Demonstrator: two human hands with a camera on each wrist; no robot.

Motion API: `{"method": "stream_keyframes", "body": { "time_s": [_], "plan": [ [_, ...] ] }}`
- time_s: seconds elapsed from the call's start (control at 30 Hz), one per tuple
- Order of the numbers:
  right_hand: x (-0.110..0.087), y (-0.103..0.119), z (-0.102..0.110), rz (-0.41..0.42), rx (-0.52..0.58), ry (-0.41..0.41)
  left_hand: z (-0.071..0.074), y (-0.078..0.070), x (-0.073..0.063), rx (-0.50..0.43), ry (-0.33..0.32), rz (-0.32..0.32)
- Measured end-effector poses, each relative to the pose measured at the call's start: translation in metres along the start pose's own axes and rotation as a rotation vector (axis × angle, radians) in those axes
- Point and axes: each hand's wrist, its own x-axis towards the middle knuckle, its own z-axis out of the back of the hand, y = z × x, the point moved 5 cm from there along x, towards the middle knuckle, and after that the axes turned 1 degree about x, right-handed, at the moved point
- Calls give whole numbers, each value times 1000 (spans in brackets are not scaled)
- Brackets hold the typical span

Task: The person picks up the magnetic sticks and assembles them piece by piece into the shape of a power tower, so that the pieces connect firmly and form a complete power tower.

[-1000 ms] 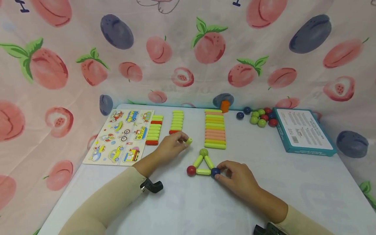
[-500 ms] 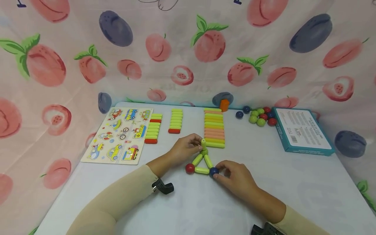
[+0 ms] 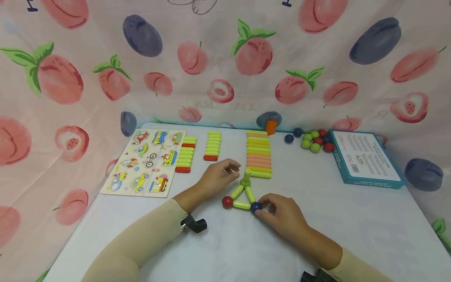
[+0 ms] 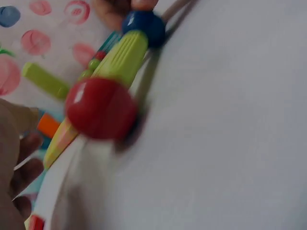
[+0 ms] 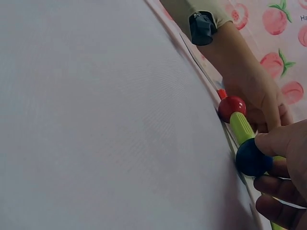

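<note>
A triangle of light green sticks lies on the white table, with a red ball (image 3: 228,202), a blue ball (image 3: 255,207) and a green ball (image 3: 243,183) at its corners. From the green ball rises one more green stick (image 3: 248,173), standing up. My right hand (image 3: 287,214) pinches the blue ball between thumb and fingers, as the right wrist view also shows. Just left of the upright stick is my left hand (image 3: 217,178), fingers loosely bent and holding nothing. In the left wrist view a gap shows between its fingers (image 4: 29,172) and the green stick (image 4: 45,80).
Behind the triangle lies a row of yellow, pink and green sticks (image 3: 258,154). Two smaller rows of green and red sticks (image 3: 213,145) are further left, by a picture board (image 3: 144,162). Loose balls (image 3: 315,141) and a teal box (image 3: 366,158) sit at back right.
My left hand has carried a green stick rightward to the triangle, where it now stands on the green ball, and has let go of it. My right hand stays on the blue ball.
</note>
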Motion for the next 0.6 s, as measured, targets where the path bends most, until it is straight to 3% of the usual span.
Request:
{"method": "stream_keyframes", "body": {
  "time_s": [0.07, 0.13, 0.23, 0.33, 0.43, 0.6],
  "plan": [
    [0, 1, -1, 0, -2, 6, 18, 7, 1, 221, -105, -10],
    [0, 1, -1, 3, -5, 11, 35, 15, 1, 452, -208, 19],
    [0, 1, 0, 7, -13, 8, 53, 25, 2, 661, -260, 61],
    [0, 0, 0, -2, -18, 3, 57, 32, 3, 755, -214, 52],
    [0, -1, 1, -19, -21, 1, 53, 36, 5, 791, -163, 28],
    [-1, 1, 0, -25, -24, 11, 52, 39, 4, 799, -165, 40]
  ]
}}
